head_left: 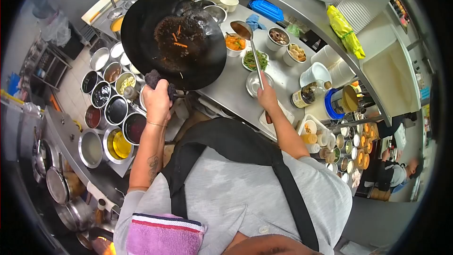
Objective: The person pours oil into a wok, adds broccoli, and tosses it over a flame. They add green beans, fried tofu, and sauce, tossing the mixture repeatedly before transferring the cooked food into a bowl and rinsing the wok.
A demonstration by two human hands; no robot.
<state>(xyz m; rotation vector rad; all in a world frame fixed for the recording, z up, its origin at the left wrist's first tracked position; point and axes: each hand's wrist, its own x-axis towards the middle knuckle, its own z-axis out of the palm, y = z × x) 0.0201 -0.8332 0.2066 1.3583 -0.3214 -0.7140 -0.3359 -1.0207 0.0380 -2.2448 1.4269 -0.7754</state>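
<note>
My left hand [157, 98] is closed round a dark cloth [153, 79] at the handle of a large black wok [137, 42]. The wok is raised and tilted, and a few orange strips and dark residue lie in it. My right hand [267, 95] grips the long handle of a metal ladle [242, 30], whose bowl is up near the wok's right side. Under the ladle handle are a plate of green beans [255, 60] and a round metal dish [254, 85]. A bowl of orange food [235, 43] stands between wok and ladle.
Round metal containers of sauces [116, 109] crowd the left. Bowls of food [278, 37], a dark bottle [306, 95] and a blue-rimmed tub [331, 104] stand on the right. A steel shelf [302, 16] runs above the counter. Another person's hands show at the top; a person [396, 172] is far right.
</note>
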